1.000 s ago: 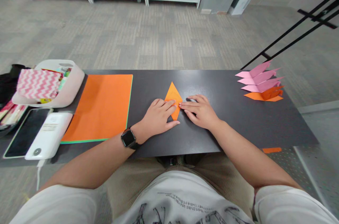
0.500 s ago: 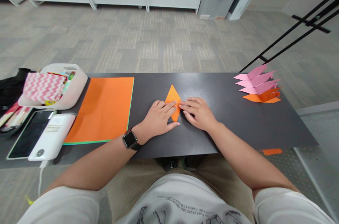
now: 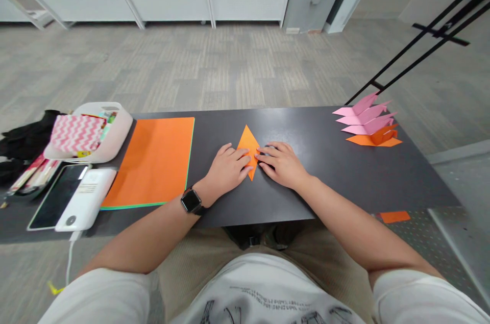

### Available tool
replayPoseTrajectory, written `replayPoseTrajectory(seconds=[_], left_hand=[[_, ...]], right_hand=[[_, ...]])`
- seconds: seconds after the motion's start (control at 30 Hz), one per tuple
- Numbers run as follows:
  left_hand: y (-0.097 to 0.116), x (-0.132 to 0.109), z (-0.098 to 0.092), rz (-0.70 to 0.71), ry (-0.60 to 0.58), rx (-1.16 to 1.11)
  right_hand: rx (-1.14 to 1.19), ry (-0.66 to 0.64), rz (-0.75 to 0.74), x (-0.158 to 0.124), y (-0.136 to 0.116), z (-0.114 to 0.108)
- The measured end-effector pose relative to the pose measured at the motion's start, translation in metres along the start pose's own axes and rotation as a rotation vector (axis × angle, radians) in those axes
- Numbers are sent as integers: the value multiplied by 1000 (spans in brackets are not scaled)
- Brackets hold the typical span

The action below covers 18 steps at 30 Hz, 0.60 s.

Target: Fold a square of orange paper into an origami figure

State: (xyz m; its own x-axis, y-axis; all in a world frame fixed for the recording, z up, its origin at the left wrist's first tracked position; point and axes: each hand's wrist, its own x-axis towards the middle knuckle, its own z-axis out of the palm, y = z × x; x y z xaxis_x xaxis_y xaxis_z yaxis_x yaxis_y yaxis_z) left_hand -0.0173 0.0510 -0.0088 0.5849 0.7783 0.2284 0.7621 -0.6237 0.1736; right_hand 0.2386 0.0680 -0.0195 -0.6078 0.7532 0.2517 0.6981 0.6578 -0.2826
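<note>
A piece of orange origami paper (image 3: 248, 139), folded into a narrow diamond, lies on the dark table in front of me. My left hand (image 3: 228, 168) holds it from the left, fingers bent over its lower half and thumb close to the bottom point. From the right, my right hand (image 3: 281, 165) grips the diamond's edge with its fingertips, the thumb lower down. The fingers hide part of the folds in the middle.
A stack of orange paper (image 3: 153, 160) lies to the left. Beyond it are a white basket (image 3: 124, 132), a phone (image 3: 57, 199) and a white power bank (image 3: 86, 199) with a cable. Folded pink paper cranes (image 3: 363, 117) and an orange one (image 3: 377, 138) stand at the right.
My left thumb has drawn up from below the diamond's bottom point to its lower left edge. The right fingers have shifted slightly left over the paper. The camera view has tilted a little.
</note>
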Motion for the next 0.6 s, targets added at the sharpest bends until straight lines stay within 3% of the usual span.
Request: replayPoseTrajectory(seconds=[0.2, 0.3, 0.43, 0.6], left_hand=[[-7, 17, -11, -37, -111, -14], [-16, 33, -18, -101, -174, -70], [-26, 43, -19, -228, -75, -163], [-40, 35, -16, -276, 69, -382]], right_hand=[[70, -169, 68, 36, 3, -16], [33, -174, 238, 67, 2, -20], [-11, -238, 392, 89, -3, -14], [-12, -216, 386, 87, -6, -3]])
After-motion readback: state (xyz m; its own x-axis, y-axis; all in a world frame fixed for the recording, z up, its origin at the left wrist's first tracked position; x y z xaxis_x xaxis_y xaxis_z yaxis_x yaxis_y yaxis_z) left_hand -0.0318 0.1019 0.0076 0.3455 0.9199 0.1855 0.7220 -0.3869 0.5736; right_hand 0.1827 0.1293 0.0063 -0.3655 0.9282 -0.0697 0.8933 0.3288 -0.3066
